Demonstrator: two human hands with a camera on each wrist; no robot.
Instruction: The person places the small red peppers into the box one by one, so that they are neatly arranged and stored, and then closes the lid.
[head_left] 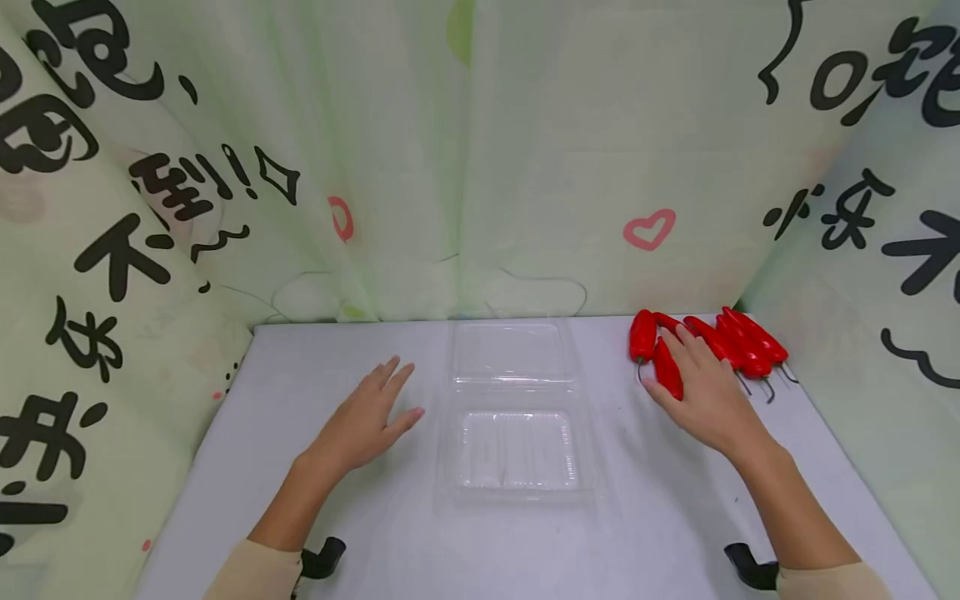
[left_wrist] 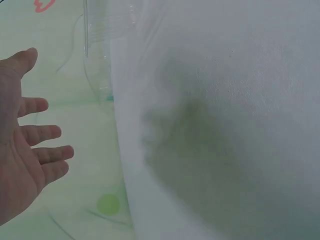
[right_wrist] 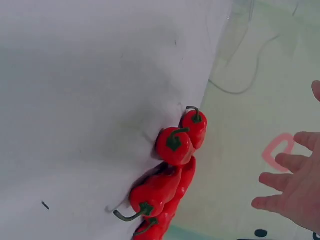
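Several red chili peppers (head_left: 752,348) with thin green stems lie in a loose group at the table's far right corner. Over them is my right hand (head_left: 703,396), its fingers stretched out and spread, partly covering one pepper (head_left: 667,371). In the right wrist view, a gap shows between that hand (right_wrist: 295,185) and the peppers (right_wrist: 156,192). A clear plastic clamshell box (head_left: 517,450) stands mid-table with its lid (head_left: 508,352) folded back toward the curtain. Left of the box, my left hand (head_left: 363,423) hovers above the table, fingers extended and holding nothing.
The white table (head_left: 540,550) is bordered at the back and both sides by a pale green curtain (head_left: 540,167) with black lettering and pink hearts. Black straps (head_left: 324,558) show at both wrists. A small dark speck (right_wrist: 45,205) lies on the table near the peppers.
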